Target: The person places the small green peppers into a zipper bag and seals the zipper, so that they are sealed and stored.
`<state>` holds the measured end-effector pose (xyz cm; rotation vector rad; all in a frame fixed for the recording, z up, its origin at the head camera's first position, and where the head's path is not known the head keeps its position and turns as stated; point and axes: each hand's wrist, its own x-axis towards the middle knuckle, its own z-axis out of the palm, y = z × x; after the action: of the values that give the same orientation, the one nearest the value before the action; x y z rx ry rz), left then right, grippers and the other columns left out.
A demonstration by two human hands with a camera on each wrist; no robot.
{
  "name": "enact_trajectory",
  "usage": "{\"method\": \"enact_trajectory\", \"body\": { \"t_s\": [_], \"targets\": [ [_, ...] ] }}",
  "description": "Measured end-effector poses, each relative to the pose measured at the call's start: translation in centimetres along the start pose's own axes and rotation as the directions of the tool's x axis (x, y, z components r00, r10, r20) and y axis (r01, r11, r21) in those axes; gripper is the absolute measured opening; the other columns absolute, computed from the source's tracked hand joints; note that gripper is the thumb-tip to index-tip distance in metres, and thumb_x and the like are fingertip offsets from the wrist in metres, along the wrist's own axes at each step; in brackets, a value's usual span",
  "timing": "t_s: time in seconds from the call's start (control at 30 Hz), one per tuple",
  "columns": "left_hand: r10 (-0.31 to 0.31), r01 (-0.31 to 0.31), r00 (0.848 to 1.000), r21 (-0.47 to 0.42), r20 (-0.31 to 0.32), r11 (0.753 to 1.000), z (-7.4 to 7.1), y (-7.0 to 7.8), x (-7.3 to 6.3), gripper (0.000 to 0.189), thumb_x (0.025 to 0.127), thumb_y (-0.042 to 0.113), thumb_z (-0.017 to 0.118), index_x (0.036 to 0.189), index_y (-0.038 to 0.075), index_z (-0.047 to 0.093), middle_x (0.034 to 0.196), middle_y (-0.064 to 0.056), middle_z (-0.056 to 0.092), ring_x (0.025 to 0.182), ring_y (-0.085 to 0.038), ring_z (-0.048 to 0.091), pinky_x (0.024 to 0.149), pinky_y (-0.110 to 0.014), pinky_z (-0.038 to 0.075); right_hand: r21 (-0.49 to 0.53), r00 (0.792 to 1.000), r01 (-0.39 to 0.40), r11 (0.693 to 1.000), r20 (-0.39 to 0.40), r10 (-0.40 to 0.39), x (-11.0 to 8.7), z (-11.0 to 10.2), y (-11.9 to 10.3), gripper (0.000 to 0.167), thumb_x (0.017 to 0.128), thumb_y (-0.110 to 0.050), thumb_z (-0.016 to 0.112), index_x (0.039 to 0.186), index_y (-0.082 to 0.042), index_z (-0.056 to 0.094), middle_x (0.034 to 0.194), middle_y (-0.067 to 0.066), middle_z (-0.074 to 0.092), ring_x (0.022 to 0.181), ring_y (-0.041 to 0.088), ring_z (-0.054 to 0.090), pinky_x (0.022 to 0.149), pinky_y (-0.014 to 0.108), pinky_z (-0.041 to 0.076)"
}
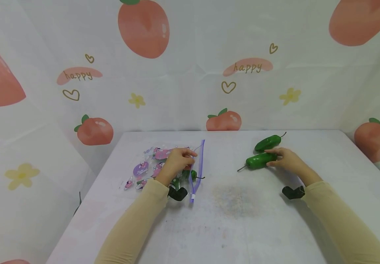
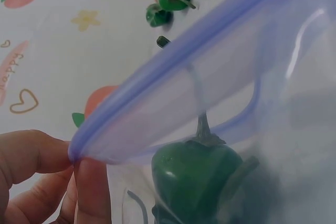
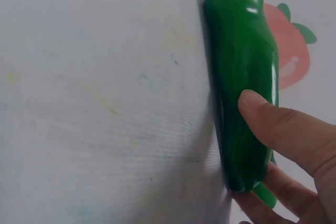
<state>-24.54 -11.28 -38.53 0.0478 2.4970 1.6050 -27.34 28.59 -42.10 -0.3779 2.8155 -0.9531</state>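
Observation:
My left hand (image 1: 177, 163) pinches the purple zip edge of a clear plastic zip bag (image 1: 141, 168) printed with pink and purple cartoon figures. The left wrist view shows thumb and finger at one corner of the bag's parted mouth. Inside the bag lies a green pepper (image 2: 191, 177), its stem pointing to the opening; more green behind it is blurred by the plastic. On the right, my right hand (image 1: 286, 160) grips the blunt end of a long green pepper (image 3: 241, 56), thumb on its side and fingers at the end. This pepper lies against the tabletop.
A second loose green pepper (image 1: 268, 143) lies just behind the gripped one. The white table (image 1: 236, 234) has a greyish smudge near its middle. A white cloth (image 1: 183, 91) with printed peaches hangs behind the table. A black wrist mount (image 1: 177, 194) sits under the left wrist.

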Motion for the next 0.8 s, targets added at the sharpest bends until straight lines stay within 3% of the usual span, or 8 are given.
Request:
{"method": "enact_trajectory", "body": {
  "t_s": [0.2, 0.53, 0.8],
  "targets": [
    [-0.005, 0.005, 1.0, -0.006, 0.01, 1.0, -0.06, 0.09, 0.01, 0.026, 0.085, 0.004, 0.065, 0.11, -0.001, 0.07, 0.093, -0.016, 0.068, 0.067, -0.016, 0.059, 0.069, -0.03, 0.059, -0.007, 1.0, 0.026, 1.0, -0.006, -0.026, -0.16, -0.05, -0.28, 0.058, 0.083, -0.022, 0.074, 0.133, 0.001, 0.054, 0.139, 0.036, 0.041, 0.13, 0.057, 0.031, 0.106, 0.068, 0.025],
    [-0.004, 0.003, 1.0, -0.008, -0.01, 1.0, 0.09, 0.21, -0.02, 0.024, 0.085, 0.002, 0.065, 0.109, -0.001, 0.07, 0.083, -0.007, 0.065, 0.071, -0.019, 0.063, 0.068, -0.029, 0.058, 0.035, 0.999, 0.042, 0.998, 0.017, -0.043, -0.45, -0.02, -0.65, 0.053, 0.082, -0.017, 0.076, 0.126, 0.004, 0.056, 0.134, 0.033, 0.048, 0.129, 0.055, 0.035, 0.104, 0.068, 0.027],
    [-0.017, 0.017, 1.0, -0.015, -0.011, 1.0, 0.11, 0.15, 0.04, 0.025, 0.086, 0.002, 0.065, 0.11, -0.001, 0.069, 0.083, -0.007, 0.065, 0.073, -0.019, 0.063, 0.069, -0.029, 0.058, 0.004, 0.997, 0.077, 0.997, 0.021, -0.077, -0.63, 0.22, -0.94, 0.049, 0.082, -0.018, 0.076, 0.124, 0.0, 0.06, 0.126, 0.028, 0.058, 0.12, 0.045, 0.049, 0.101, 0.063, 0.035]
  ]
}}
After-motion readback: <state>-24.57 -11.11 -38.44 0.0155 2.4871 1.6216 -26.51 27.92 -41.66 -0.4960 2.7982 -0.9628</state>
